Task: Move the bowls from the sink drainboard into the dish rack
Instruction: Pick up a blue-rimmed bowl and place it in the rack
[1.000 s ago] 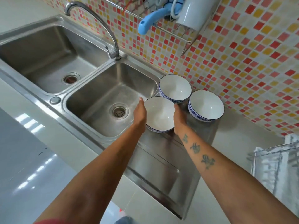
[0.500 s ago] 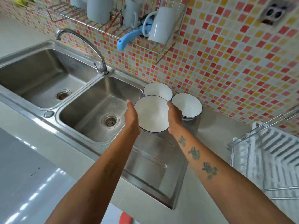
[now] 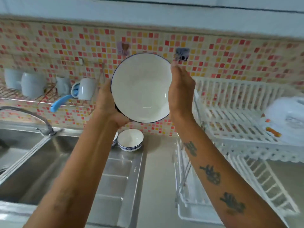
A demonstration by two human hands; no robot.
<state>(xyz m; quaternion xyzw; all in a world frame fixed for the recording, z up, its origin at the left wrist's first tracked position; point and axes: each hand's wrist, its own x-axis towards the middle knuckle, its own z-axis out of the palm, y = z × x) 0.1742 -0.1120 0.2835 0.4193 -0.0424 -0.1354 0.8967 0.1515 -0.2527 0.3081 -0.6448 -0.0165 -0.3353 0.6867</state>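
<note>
Holding the bowl by its rim between both hands, left and right; probably smooth, fragile, slippery if wet.

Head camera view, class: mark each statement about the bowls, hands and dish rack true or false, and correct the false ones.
1. Both hands, left hand and right hand, hold the raised bowl. True.
2. The raised bowl holds food. False: it is empty.
3. A bowl on the drainboard remains. True.
4. The dish rack stands left of the sink. False: it stands to the right.
</note>
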